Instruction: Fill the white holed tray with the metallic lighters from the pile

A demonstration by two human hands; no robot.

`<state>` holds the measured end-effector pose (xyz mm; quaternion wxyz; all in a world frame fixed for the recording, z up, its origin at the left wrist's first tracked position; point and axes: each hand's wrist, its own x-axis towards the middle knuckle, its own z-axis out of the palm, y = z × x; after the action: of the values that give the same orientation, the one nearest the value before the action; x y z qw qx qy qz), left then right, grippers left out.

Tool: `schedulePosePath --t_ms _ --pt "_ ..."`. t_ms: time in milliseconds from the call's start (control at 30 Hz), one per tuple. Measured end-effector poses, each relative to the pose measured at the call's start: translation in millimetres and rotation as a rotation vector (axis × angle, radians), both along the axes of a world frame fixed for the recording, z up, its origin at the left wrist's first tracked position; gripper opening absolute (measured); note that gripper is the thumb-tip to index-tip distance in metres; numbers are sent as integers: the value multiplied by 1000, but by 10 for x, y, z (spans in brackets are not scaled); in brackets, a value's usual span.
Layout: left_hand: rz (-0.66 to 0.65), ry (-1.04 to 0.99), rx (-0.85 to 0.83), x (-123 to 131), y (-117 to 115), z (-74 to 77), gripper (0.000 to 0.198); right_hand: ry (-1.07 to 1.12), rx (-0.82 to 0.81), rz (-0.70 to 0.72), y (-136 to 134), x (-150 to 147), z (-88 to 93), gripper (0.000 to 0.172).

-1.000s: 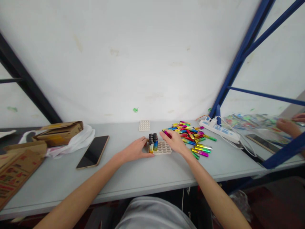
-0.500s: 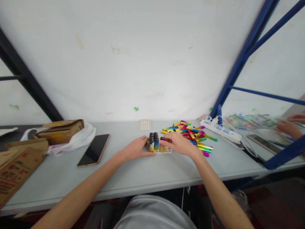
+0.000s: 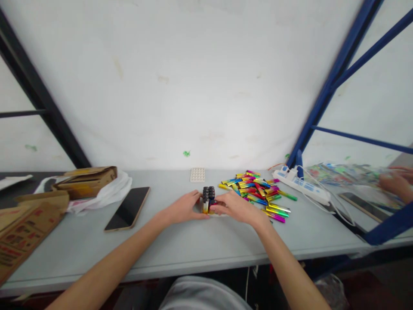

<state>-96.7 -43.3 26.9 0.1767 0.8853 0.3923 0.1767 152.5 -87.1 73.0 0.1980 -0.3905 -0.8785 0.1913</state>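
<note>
Several shiny tubes with round black tops (image 3: 208, 192) stand upright, close together, in a white tray with holes that is mostly hidden by my hands. My left hand (image 3: 184, 207) curves around the tray's left side, thumb along the near edge and fingers behind. With its fingers pinched, my right hand (image 3: 237, 206) holds a black-topped tube (image 3: 212, 208) upright beside the group, over the tray. Whether that tube is fully seated in a hole I cannot tell. To the right lies a loose pile of shiny multicoloured tubes (image 3: 254, 187).
A second white holed tray (image 3: 197, 175) lies near the wall. At left are a phone (image 3: 128, 208), a white plastic bag (image 3: 119, 189) and cardboard boxes (image 3: 87, 183). A power strip (image 3: 303, 187) sits by the blue frame (image 3: 322, 94). Another person's hand (image 3: 396, 185) is at far right.
My right hand has moved left with the tube, bringing it up against the standing group. My left hand stays at the tray. The whole view has shifted slightly.
</note>
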Motion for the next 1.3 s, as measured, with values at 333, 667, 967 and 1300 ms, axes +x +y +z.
schedulePosePath --t_ms 333,667,967,1300 --pt "28 54 -26 -7 26 13 55 -31 -114 -79 14 166 -139 20" --pt "81 64 2 -57 33 52 52 106 142 -441 220 874 -138 19" --pt "71 22 -44 -94 -31 -19 51 -228 235 -714 490 530 -463 27" --pt "63 23 -68 -100 5 -14 52 220 192 -515 509 499 -447 26"
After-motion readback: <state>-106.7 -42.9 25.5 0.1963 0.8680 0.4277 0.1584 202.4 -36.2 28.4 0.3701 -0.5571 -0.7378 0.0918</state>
